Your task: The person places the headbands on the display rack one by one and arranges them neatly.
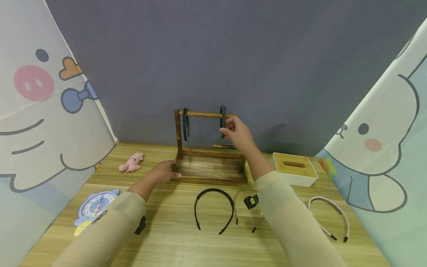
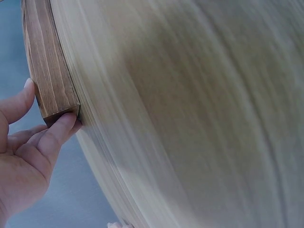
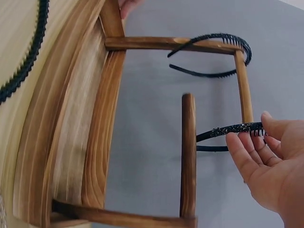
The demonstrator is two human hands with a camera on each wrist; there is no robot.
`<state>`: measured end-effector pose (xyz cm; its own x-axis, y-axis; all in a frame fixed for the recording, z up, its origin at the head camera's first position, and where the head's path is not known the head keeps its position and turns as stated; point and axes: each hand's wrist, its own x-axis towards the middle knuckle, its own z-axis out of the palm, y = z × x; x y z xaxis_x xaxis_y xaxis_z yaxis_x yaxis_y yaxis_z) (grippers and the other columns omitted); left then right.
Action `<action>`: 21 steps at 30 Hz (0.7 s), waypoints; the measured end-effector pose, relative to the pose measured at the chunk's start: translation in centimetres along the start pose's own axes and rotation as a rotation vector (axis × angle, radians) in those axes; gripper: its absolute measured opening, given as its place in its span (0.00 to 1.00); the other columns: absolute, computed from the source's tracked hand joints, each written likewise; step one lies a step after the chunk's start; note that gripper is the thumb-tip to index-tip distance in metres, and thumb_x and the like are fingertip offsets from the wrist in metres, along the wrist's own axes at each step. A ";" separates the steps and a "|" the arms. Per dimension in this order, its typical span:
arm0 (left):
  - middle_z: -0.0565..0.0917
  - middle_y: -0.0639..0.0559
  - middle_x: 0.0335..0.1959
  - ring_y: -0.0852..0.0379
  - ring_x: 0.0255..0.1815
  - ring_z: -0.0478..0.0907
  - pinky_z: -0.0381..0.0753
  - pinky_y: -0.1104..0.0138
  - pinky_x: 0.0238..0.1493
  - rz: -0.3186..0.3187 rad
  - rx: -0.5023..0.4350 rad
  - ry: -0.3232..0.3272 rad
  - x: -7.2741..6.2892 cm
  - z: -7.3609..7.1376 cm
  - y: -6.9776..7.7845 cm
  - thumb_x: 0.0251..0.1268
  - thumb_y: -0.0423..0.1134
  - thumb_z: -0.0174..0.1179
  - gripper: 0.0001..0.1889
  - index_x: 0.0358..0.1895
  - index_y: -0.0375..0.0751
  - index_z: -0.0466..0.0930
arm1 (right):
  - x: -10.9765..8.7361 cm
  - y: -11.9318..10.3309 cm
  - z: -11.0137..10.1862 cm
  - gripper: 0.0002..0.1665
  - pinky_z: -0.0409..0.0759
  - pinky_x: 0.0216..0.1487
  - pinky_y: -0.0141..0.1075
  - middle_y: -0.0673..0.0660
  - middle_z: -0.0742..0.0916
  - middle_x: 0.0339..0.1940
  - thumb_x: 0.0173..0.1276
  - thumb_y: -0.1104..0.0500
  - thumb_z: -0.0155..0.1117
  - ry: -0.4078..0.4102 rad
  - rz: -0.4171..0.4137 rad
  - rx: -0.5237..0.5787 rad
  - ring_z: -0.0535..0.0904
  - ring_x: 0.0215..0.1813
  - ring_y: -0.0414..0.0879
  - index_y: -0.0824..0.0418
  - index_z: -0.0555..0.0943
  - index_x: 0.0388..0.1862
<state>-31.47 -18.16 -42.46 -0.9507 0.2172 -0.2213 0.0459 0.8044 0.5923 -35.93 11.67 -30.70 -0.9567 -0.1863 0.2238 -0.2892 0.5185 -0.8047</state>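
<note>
Wood-grain table (image 1: 170, 244) bearing 1 wooden rack (image 1: 213, 180). Left of the rack: 1 pink plush toy (image 1: 133, 163) and, nearer the viewer, 1 blue-rimmed dial (image 1: 97, 205). In front: 1 black headband (image 1: 213, 190). Right: 1 tissue box (image 1: 293, 165); right and nearer, 1 pale headband (image 1: 346, 222).

Min. 5 headbands (image 1: 185, 124): 2 at 1 wooden rack (image 1: 211, 180), 1 blk headband (image 1: 213, 190), 1 pale headband (image 1: 333, 204) & min. 1 braided headband (image 1: 247, 190) on 1 tbl (image 1: 173, 237), exact no. hidden by R sleeve (image 1: 293, 218); 1 tissue box (image 1: 297, 171), 1 plush toy (image 1: 132, 162), 1 clock (image 1: 98, 205), 1 L hand (image 1: 163, 171), 1 R hand (image 1: 240, 135)
</note>
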 end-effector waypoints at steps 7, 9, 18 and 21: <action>0.60 0.30 0.74 0.32 0.74 0.58 0.62 0.42 0.70 -0.007 0.005 0.001 -0.1 0.0 0.1 0.70 0.44 0.61 0.39 0.77 0.32 0.52 | 0.4 -1.2 2.0 0.23 0.84 0.44 0.38 0.52 0.81 0.48 0.70 0.46 0.63 -0.035 0.010 -0.026 0.83 0.42 0.46 0.53 0.71 0.58; 0.60 0.30 0.74 0.32 0.74 0.58 0.62 0.41 0.70 -0.007 0.008 0.001 -0.1 0.0 0.1 0.70 0.44 0.61 0.39 0.77 0.32 0.52 | 0.5 -1.5 2.5 0.22 0.84 0.44 0.39 0.52 0.81 0.48 0.70 0.47 0.64 -0.043 0.008 -0.028 0.83 0.42 0.46 0.53 0.72 0.57; 0.60 0.30 0.74 0.32 0.74 0.58 0.62 0.42 0.70 -0.002 -0.001 -0.004 -0.1 -0.1 -0.1 0.70 0.45 0.61 0.40 0.77 0.32 0.52 | 1.2 -2.7 4.6 0.21 0.83 0.44 0.37 0.52 0.80 0.48 0.71 0.49 0.63 -0.100 0.017 -0.053 0.83 0.43 0.48 0.53 0.71 0.58; 0.59 0.31 0.75 0.33 0.74 0.58 0.62 0.42 0.70 -0.010 -0.008 -0.008 0.0 0.0 -0.1 0.70 0.46 0.60 0.40 0.77 0.33 0.51 | 1.4 -3.0 5.1 0.21 0.83 0.44 0.38 0.51 0.80 0.48 0.71 0.48 0.63 -0.117 0.025 -0.070 0.84 0.44 0.48 0.53 0.71 0.58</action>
<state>-31.51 -18.25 -42.49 -0.9486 0.2134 -0.2339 0.0335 0.8022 0.5961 -36.20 5.57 -30.78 -0.9542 -0.2667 0.1355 -0.2713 0.5806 -0.7676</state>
